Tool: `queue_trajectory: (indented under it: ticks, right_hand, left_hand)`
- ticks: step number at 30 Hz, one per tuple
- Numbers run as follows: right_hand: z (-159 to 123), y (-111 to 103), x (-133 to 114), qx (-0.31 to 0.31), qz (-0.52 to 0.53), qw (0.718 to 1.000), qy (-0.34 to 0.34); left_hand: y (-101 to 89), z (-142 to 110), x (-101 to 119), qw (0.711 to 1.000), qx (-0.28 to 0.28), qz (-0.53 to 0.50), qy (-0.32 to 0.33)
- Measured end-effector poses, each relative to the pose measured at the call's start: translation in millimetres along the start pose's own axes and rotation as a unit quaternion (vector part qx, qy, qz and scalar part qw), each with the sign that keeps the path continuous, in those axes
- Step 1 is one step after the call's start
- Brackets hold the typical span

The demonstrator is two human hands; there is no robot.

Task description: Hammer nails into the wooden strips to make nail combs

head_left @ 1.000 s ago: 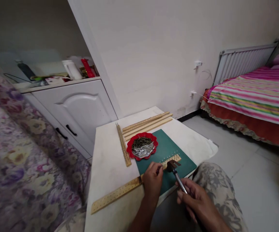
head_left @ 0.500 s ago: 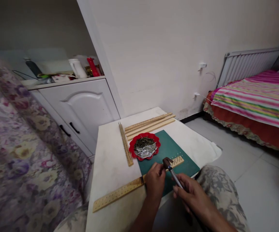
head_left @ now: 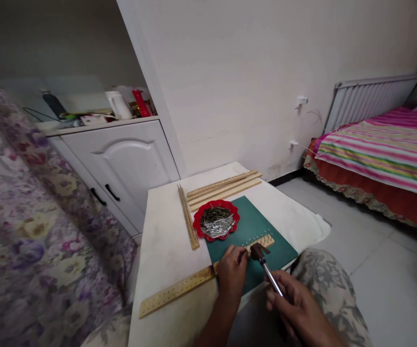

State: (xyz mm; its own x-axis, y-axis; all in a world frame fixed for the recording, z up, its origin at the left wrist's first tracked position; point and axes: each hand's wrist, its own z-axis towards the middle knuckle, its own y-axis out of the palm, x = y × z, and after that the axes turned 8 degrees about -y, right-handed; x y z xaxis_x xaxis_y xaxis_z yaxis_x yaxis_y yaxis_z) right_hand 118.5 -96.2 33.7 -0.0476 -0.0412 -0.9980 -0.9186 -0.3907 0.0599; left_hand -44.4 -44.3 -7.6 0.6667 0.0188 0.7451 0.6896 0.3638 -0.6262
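Note:
My right hand (head_left: 293,301) grips a hammer (head_left: 271,277) by its handle, with the dark head beside my left fingers. Fingertips of my left hand (head_left: 233,270) are pinched together over a wooden strip (head_left: 179,289); whatever they hold is too small to make out. Rows of small holes mark the strip's left part. Several nails (head_left: 266,238) stand upright in its right end, which lies on a green mat (head_left: 253,217). Beyond my left hand, a red scalloped dish (head_left: 197,226) holds a heap of loose dark and silvery nails (head_left: 217,221).
More wooden strips (head_left: 226,188) lie along the back of the white table (head_left: 165,231), and a narrow bundle (head_left: 188,219) lies left of the dish. A cabinet (head_left: 121,159) and flowered curtain (head_left: 49,217) stand left. My knee (head_left: 327,279) is at the table's right; a bed (head_left: 385,144) stands beyond.
The hammer has moved slightly right and toward me with my right hand, showing more upright nails behind its head. My left hand stays at nearly the same spot on the strip.

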Motion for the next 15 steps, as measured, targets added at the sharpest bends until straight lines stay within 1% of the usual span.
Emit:
queue_trajectory:
  ticks: [2,4,8,10,12,15]
  right_hand:
    - [-6,-1,10,0.001,0.019,1.000,0.019]
    - [-11,-2,21,0.009,0.041,0.999,0.018]
    - [-13,-1,36,0.014,0.059,0.998,0.020]
    - [-12,-1,38,0.003,0.050,0.998,0.034]
    - [-12,-2,36,-0.006,0.050,0.998,0.045]
    - [-10,-3,32,-0.021,0.075,0.996,0.049]
  left_hand:
    - [0.3,0,-3,1.000,-0.001,-0.012,0.000]
    - [-0.9,-1,-5,1.000,-0.001,-0.022,0.000]
    - [-10.3,-5,-3,1.000,-0.011,-0.027,0.003]
    - [-19.2,-7,-2,1.000,-0.011,-0.024,0.002]
    - [-31.4,-4,-2,1.000,0.002,-0.015,-0.001]
    - [-55.3,9,-5,0.999,0.033,0.011,-0.003]
